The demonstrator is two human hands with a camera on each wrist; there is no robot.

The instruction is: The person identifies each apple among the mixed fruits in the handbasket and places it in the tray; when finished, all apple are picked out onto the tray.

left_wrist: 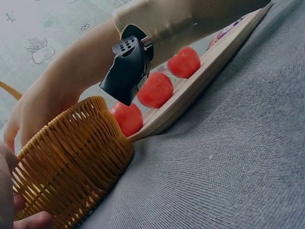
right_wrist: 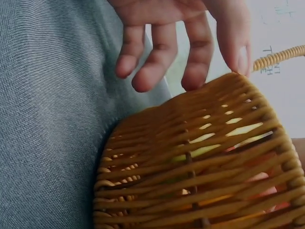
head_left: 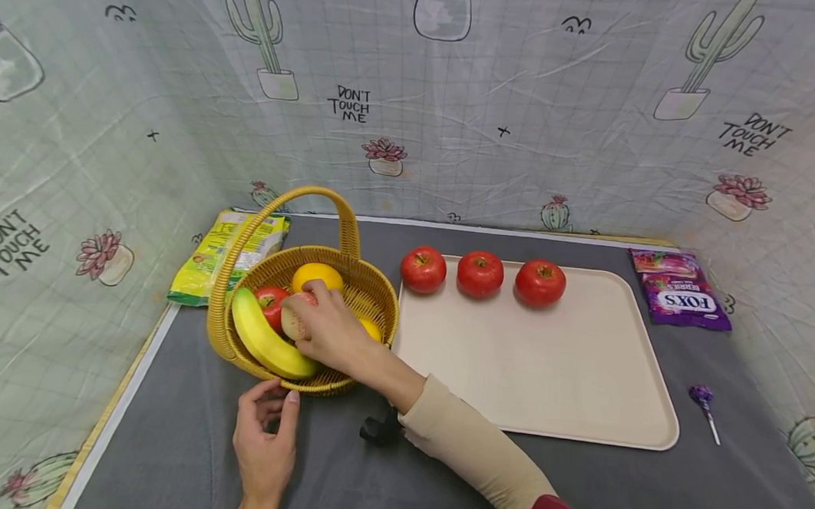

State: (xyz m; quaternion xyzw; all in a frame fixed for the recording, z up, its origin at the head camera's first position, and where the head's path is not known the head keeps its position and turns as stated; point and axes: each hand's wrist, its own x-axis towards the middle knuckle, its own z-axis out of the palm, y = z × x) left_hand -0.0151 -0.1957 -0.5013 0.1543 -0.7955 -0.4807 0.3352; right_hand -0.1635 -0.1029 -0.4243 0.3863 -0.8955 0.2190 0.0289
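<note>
In the head view my right hand (head_left: 337, 331) reaches into a yellow wicker basket (head_left: 378, 284) and grips a pinkish-yellow peach (head_left: 293, 321). Around the peach lie a banana (head_left: 265, 339), a red apple (head_left: 270, 301) and an orange (head_left: 318, 275); another yellow-orange fruit (head_left: 370, 329) is partly covered by the hand. My left hand (head_left: 266, 435) is at the basket's near rim, its fingers loosely bent and the thumb touching the rim in the right wrist view. That view also shows the basket's woven side (right_wrist: 200, 162) beside this left hand (right_wrist: 176, 38).
A cream tray (head_left: 533, 369) lies right of the basket, with three red apples (head_left: 479, 274) along its far edge. A purple candy bag (head_left: 685, 292) and a lollipop (head_left: 703, 397) lie farther right. Behind the basket is a yellow-green packet (head_left: 203, 263).
</note>
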